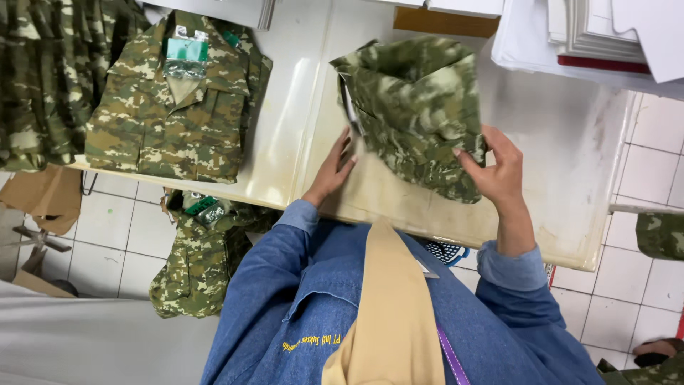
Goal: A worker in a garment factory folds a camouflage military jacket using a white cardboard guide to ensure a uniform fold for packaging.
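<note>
Camouflage cloth, green and tan in a blocky pattern, fills most of the scene. A folded camouflage garment [417, 107] sits on the table [570, 142] in front of the person, bunched into a rough square with a soft rolled top edge. The left hand [335, 167] lies flat against its left side, fingers straight and together, tips tucked under the fabric edge. The right hand [495, 167] grips the lower right corner, thumb on top and fingers curled beneath.

To the left on the same table lies a neatly folded shirt [174, 107], collar up, with a green tag and a clear plastic piece at the neck. More camouflage cloth [35, 78] piles up at the far left, cut off by the frame.

The table top is pale, glossy and stained yellow-brown near its front edge. White paper stacks [591, 36] rest at the upper right. Below, white floor tiles [121, 242] show grey grout, and another folded shirt [199, 264] sits under the table edge. Brown cardboard [46, 196] lies at the left.

The person wears blue denim sleeves and a tan scarf. What lies beneath the held garment is hidden.
</note>
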